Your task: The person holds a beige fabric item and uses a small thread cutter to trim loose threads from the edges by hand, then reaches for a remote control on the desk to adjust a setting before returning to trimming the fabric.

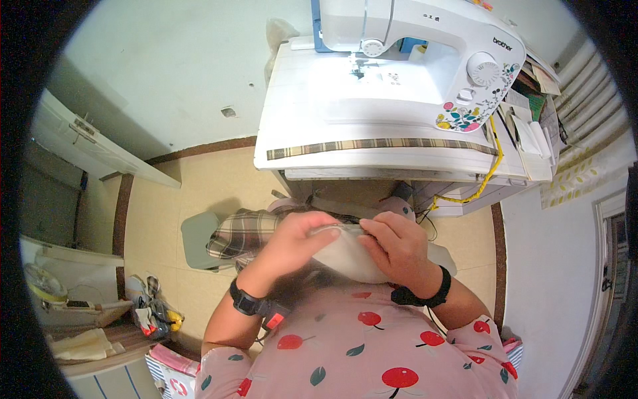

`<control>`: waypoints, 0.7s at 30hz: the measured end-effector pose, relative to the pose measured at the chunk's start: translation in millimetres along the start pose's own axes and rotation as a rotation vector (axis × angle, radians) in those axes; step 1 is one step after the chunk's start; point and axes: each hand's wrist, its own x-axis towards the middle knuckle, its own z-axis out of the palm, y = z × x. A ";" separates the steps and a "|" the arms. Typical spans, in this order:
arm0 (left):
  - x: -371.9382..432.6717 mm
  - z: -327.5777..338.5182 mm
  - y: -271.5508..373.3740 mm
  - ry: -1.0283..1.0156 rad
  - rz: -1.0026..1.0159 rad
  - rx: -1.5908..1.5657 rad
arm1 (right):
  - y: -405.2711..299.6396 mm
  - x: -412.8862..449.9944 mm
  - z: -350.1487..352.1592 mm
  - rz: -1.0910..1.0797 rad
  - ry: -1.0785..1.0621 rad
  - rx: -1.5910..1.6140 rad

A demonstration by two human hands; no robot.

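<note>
Over my lap, my left hand point(309, 237) pinches the upper edge of a pale cream cloth point(344, 257) between thumb and fingers. A short way to the right, my right hand point(396, 244) grips the same edge, its fingertips turned toward the left hand. Between the two hands the edge runs roughly level, and the cloth hangs down below it. A brown and cream plaid fabric point(244, 232) spreads out on the left beside my left forearm. Whether the plaid and the cream cloth are joined is hidden by my hands.
Ahead, a white Brother sewing machine point(398, 112) stands lit on a white table point(294, 119). A plaid strip point(379, 144) lies along the table's front edge. From the table's right side hangs a yellow-wrapped cord point(483, 187). A grey-green stool point(197, 239) is at left.
</note>
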 end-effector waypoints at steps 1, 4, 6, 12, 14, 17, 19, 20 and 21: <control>0.0 0.1 -0.2 0.001 0.006 0.014 | -0.3 0.4 0.1 -0.001 -0.007 -0.005; -0.3 0.0 -2.0 0.010 0.025 0.056 | -1.6 1.6 0.1 0.000 -0.021 -0.013; -0.3 0.1 -2.6 0.016 0.033 0.065 | -2.6 2.3 0.1 0.002 -0.030 -0.017; -0.7 0.3 -1.4 0.026 0.047 0.091 | -2.5 3.1 2.8 -0.017 -0.013 -0.023; -0.3 -0.7 -0.8 0.025 0.046 0.085 | -0.4 2.0 4.7 0.079 0.036 0.118; 0.0 -0.7 -1.4 0.006 0.029 0.072 | 2.8 1.8 5.5 0.170 0.016 0.297; -0.9 -0.9 -1.2 0.007 0.026 0.053 | 0.4 1.1 3.8 0.240 -0.059 0.325; -1.5 -0.5 -0.2 0.010 0.026 0.053 | -0.6 0.6 3.1 0.311 -0.134 0.352; -1.3 0.4 1.9 0.038 0.059 0.070 | 0.2 -0.3 2.8 0.310 -0.135 0.350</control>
